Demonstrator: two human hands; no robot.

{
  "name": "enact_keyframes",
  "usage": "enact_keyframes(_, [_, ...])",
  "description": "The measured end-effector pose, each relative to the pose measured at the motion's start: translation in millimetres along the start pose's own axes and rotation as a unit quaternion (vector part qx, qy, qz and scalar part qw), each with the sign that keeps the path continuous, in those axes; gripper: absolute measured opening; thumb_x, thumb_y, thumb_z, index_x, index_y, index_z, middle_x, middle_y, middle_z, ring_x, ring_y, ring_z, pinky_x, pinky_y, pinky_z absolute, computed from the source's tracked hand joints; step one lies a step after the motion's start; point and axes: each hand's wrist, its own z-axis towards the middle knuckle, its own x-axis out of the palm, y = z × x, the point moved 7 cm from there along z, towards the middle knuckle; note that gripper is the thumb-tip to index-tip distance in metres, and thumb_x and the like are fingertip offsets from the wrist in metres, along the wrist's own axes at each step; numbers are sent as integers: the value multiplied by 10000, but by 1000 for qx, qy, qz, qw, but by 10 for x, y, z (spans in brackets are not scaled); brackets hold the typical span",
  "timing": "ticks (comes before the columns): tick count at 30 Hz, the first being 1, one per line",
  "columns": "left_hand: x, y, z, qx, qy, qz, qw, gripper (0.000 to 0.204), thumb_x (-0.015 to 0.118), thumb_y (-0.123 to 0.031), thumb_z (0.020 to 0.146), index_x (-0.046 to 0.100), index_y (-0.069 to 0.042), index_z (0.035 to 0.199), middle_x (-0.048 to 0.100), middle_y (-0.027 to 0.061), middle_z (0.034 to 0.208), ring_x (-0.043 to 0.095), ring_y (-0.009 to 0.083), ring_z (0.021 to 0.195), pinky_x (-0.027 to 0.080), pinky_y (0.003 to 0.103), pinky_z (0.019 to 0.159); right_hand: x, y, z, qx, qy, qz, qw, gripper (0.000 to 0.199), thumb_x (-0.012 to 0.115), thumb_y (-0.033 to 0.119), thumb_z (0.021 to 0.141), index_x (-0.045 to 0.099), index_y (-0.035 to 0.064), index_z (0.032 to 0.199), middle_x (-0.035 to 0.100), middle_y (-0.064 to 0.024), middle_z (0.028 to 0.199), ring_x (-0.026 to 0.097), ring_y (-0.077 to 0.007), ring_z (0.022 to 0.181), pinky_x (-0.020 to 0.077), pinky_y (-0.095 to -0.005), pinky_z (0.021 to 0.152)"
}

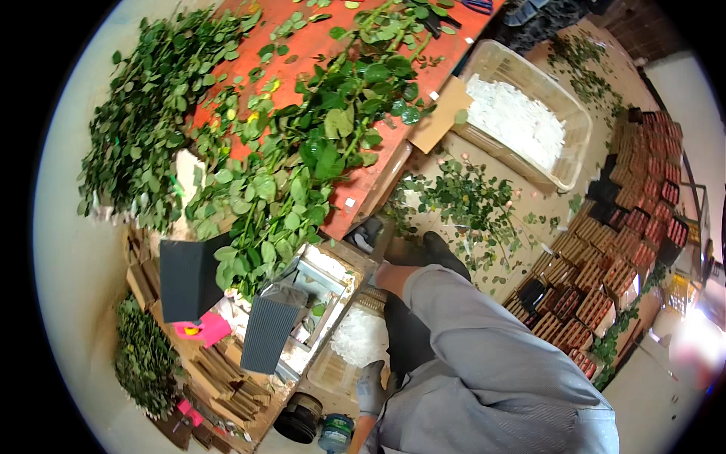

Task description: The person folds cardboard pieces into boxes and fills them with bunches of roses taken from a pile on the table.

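My left hand (pixel 370 387) wears a grey glove and sits low in the view, at the edge of a clear plastic bin (pixel 325 372) of white bits. Nothing shows in its grasp. My right arm, in a grey sleeve (pixel 461 318), reaches forward toward the underside of the red table (pixel 355 189). Only the bare wrist (pixel 389 277) shows; the hand itself is hidden near the table edge, beside a black shoe (pixel 445 253). Long leafy green stems (pixel 302 159) lie piled across the table.
A second heap of cut greenery (pixel 144 113) lies at the left. A clear tub of white bits (pixel 522 121) stands beyond the table. Stacked brown trays (pixel 620 242) line the right. Black ribbed pots (pixel 266 325), cardboard strips (pixel 227 378) and loose leaves (pixel 469 204) cover the floor.
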Motion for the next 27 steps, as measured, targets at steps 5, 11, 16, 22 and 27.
enact_keyframes(5, [62, 481, -68, 12, -21, 16, 1000, 455, 762, -283, 831, 648, -24, 1187, 676, 194, 1115, 633, 377, 1040, 506, 466, 904, 81, 20, 85, -10, 82, -127, 988, 253, 562, 165, 905, 707, 72, 1090, 704, -130, 1143, 679, -274, 1055, 532, -432, 879])
enact_keyframes(11, [73, 939, 32, 56, 29, 13, 998, 577, 810, -266, 803, 593, -14, 1275, 639, 201, 1113, 639, 346, 983, 516, 437, 876, -74, 251, -4, -38, 175, -236, 955, 247, 582, 193, 895, 718, 76, 1065, 711, -130, 1105, 690, -271, 1013, 539, -441, 851])
enact_keyframes(16, [-8, 955, 15, 46, 48, 23, 998, 510, 768, -265, 844, 613, -18, 1263, 650, 198, 1125, 641, 348, 1011, 517, 435, 895, -174, 673, -196, -112, 287, -286, 907, 245, 599, 217, 886, 726, 79, 1043, 717, -129, 1074, 700, -269, 979, 544, -448, 827])
enact_keyframes(22, [-270, 712, 18, 85, 17, 41, 995, 437, 718, -265, 894, 636, -23, 1249, 664, 195, 1140, 643, 350, 1045, 519, 432, 918, -260, 1019, -987, -265, 191, -215, 921, 211, 643, 184, 834, 725, 58, 982, 713, -131, 972, 708, -287, 918, 558, -440, 773])
enact_keyframes(27, [-542, 156, -86, 156, -80, 65, 982, 384, 676, -264, 936, 656, -27, 1237, 675, 193, 1153, 645, 351, 1074, 521, 430, 938, -1024, 1155, -1600, -213, 312, -40, 925, 272, 634, 211, 867, 698, 38, 1067, 705, -165, 1033, 674, -390, 981, 536, -492, 860])
